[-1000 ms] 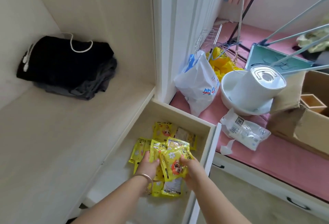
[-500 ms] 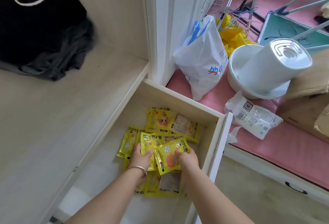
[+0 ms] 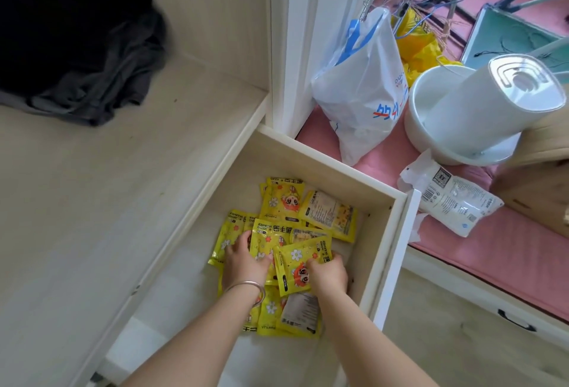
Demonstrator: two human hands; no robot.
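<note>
Several yellow hand-warmer packets lie in a loose pile on the floor of an open pale wooden drawer. Both of my hands are down in the drawer on the pile. My left hand, with a silver bangle on the wrist, rests on the packets at the left, its fingers curled onto a packet edge. My right hand grips the right edge of the top packet, which shows a white flower and a cartoon face. More packets lie under my wrists.
The wardrobe shelf at left holds folded black and grey clothes. Right of the drawer, on a pink mat, stand a white plastic bag, a white basin with a white appliance, a clear packet and a cardboard box.
My hands came down with the top packet onto the pile in the drawer. The view tilted down and moved closer, so the clothes slid toward the upper left corner.
</note>
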